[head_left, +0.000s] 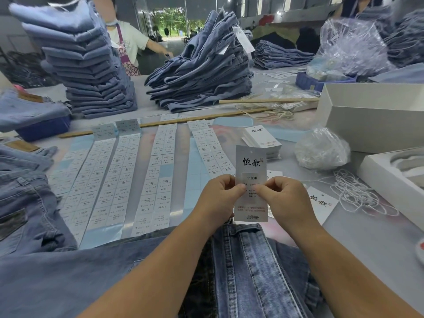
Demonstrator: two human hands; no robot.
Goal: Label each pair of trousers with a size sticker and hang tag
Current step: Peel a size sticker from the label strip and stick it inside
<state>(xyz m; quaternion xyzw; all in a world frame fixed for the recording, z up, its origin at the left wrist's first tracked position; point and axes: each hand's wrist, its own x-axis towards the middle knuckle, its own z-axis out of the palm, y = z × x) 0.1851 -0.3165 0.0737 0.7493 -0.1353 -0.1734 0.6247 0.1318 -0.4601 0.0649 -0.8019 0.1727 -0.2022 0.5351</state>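
You held hang tag [251, 180] upright at centre, above trousers [247, 260] at 6 o'clock; left hand [220, 193] and right hand [282, 196] both pinched it, thumbs likely smoothing size sticker [251, 180] flat; sticker sheets [128, 180] at 9 o'clock on worktop [367, 237], within reach

Views: we have one, worn on the head, so nothing is shared with a second view.
Facing: we look forward and down over a table [358, 244], wide-angle, edges bent.
Near: both forearms rise from 6 o'clock; the left hand [221, 195] and right hand [281, 198] meet close below us at centre.
Far: jeans stacks [202, 70] at 12 o'clock; open doorway beyond.
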